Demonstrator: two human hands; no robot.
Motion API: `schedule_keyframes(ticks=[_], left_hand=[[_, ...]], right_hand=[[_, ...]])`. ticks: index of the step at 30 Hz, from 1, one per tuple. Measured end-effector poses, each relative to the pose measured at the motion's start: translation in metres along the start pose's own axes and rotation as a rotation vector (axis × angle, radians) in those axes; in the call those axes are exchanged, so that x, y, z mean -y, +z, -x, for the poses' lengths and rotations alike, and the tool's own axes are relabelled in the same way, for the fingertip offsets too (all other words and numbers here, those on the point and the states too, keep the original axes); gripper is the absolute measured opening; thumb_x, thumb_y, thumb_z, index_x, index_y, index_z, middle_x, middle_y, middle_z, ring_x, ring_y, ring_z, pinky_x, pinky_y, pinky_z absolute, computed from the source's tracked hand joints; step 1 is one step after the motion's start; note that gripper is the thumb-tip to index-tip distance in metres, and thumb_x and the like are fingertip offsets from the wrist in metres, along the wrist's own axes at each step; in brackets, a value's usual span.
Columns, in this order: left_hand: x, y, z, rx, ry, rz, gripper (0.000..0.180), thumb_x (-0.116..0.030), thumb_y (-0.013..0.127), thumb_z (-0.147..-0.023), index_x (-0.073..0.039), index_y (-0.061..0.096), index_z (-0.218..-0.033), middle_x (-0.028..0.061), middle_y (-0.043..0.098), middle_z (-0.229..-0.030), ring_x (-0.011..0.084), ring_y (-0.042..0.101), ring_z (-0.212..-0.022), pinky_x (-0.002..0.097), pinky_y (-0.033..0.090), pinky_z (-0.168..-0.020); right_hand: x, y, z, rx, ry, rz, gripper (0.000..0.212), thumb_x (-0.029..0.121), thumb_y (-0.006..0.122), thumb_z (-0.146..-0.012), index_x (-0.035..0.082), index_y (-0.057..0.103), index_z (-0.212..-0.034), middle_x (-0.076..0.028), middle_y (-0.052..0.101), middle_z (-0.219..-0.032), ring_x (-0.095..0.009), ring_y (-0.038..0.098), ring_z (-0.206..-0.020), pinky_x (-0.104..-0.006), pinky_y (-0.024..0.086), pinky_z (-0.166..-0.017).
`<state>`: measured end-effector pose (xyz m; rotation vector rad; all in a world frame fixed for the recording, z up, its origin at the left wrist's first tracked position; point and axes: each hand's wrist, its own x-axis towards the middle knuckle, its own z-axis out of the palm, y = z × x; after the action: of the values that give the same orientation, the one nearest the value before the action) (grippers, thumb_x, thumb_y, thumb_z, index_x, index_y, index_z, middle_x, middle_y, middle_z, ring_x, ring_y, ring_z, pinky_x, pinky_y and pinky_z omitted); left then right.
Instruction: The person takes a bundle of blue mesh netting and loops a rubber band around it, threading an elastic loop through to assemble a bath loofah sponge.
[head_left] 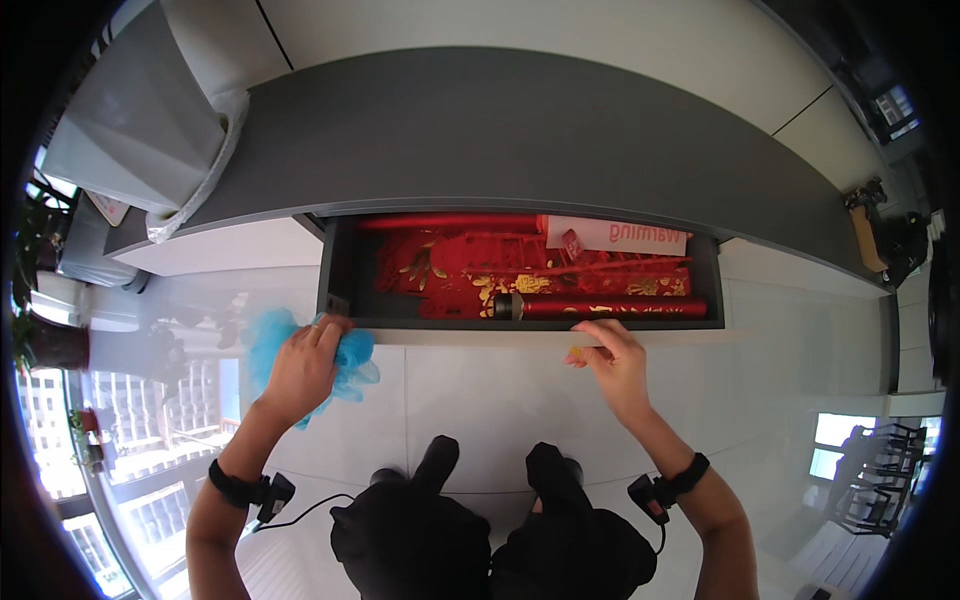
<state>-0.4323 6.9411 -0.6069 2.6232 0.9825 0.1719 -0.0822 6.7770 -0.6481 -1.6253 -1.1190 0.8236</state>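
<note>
An open dark grey drawer is pulled out below the cabinet top. My left hand is closed round a crinkled, translucent blue plastic bundle, at the drawer's left front corner. My right hand hooks its fingers over the white drawer front, right of centre. By its thumb and fingertips shows a small yellow spot I cannot make out. Inside the drawer lie red paper decorations with gold patterns, a red tube with a black end, a red roll and a white package with red lettering.
A long dark grey cabinet top curves above the drawer. On its left end stands a pale grey bin with a plastic liner. A brown box sits at the right end. My feet are on the glossy tiled floor just below.
</note>
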Motion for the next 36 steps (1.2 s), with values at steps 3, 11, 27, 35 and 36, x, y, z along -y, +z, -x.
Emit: schedule_keyframes(ticks=[3,11,27,35,36], left_hand=[[-0.002,0.001,0.011,0.001,0.013,0.004,0.035,0.008,0.05,-0.065,0.002,0.05,-0.1,0.015,0.056,-0.103,0.0364,0.057,-0.087,0.0432,0.046,-0.079],[-0.002,0.003,0.017,0.023,0.017,0.026,0.038,0.011,0.046,-0.064,0.002,0.051,-0.101,0.0165,0.056,-0.107,0.0385,0.056,-0.091,0.0432,0.045,-0.083],[0.012,0.031,0.013,-0.068,-0.176,0.047,0.051,0.01,0.052,-0.07,0.004,0.041,-0.12,0.0276,0.055,-0.1,0.0461,0.051,-0.09,0.0479,0.041,-0.082],[0.005,0.024,0.004,-0.057,-0.153,0.056,0.048,0.01,0.054,-0.067,0.005,0.043,-0.113,0.0252,0.055,-0.088,0.0439,0.052,-0.081,0.0477,0.042,-0.073],[0.003,0.022,0.002,-0.093,-0.102,0.031,0.045,0.009,0.056,-0.065,0.006,0.044,-0.108,0.0231,0.054,-0.081,0.0421,0.054,-0.074,0.0475,0.043,-0.066]], right_hand=[[0.004,0.0,0.008,0.029,0.036,-0.004,0.027,-0.011,0.051,-0.08,-0.003,0.061,-0.104,-0.009,0.057,-0.1,-0.02,0.068,-0.074,-0.0255,0.055,-0.062],[0.018,-0.009,0.011,0.146,0.127,-0.012,0.025,-0.006,0.055,-0.083,-0.003,0.058,-0.108,-0.009,0.054,-0.101,-0.016,0.065,-0.067,-0.0235,0.054,-0.057],[0.035,-0.038,-0.001,0.377,0.203,0.176,0.031,0.005,0.061,-0.085,0.003,0.055,-0.116,-0.01,0.059,-0.107,-0.012,0.059,-0.057,-0.0243,0.047,-0.048],[0.029,-0.069,-0.033,0.199,0.126,0.388,0.017,0.005,0.056,-0.088,0.003,0.065,-0.103,-0.004,0.066,-0.077,-0.007,0.053,-0.057,-0.0219,0.044,-0.052],[0.031,-0.073,-0.04,0.228,0.13,0.478,0.016,0.007,0.058,-0.087,0.002,0.064,-0.101,-0.006,0.064,-0.073,-0.01,0.053,-0.055,-0.0242,0.043,-0.052]])
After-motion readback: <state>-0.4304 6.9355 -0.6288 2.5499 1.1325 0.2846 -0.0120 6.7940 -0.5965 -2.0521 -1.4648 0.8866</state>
